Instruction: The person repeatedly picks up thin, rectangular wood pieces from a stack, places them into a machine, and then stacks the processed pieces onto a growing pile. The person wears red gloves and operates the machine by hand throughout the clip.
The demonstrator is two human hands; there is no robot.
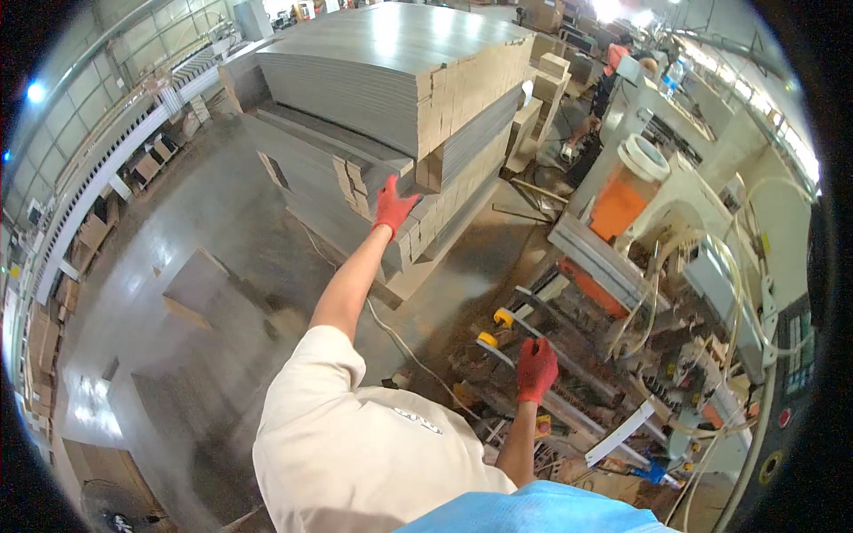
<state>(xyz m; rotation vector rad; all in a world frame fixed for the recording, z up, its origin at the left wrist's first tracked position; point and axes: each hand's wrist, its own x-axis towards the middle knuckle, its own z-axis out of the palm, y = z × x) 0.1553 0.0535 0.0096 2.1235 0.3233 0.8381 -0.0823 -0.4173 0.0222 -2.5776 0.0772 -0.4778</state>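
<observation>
My left hand (pixel 394 206), in a red glove, reaches out to a stack of grey-faced boards (pixel 342 89). Its thumb and fingers are apart at the near corner of the lower boards (pixel 364 169), whose edges are brown; whether it presses on them I cannot tell. My right hand (pixel 536 370), also red-gloved, is curled into a fist above the metal rails (pixel 586 373) of a machine, with nothing seen sticking out of it. Two yellow rollers (pixel 495 328) sit on the rail ends just left of that fist.
An orange and white container (pixel 626 186) stands on the machine at right, among loose hoses (pixel 653 293). A cable (pixel 391 333) crosses the floor between me and the stack. A person (pixel 604 89) is at the far right. A long roller line (pixel 98 182) runs along the left.
</observation>
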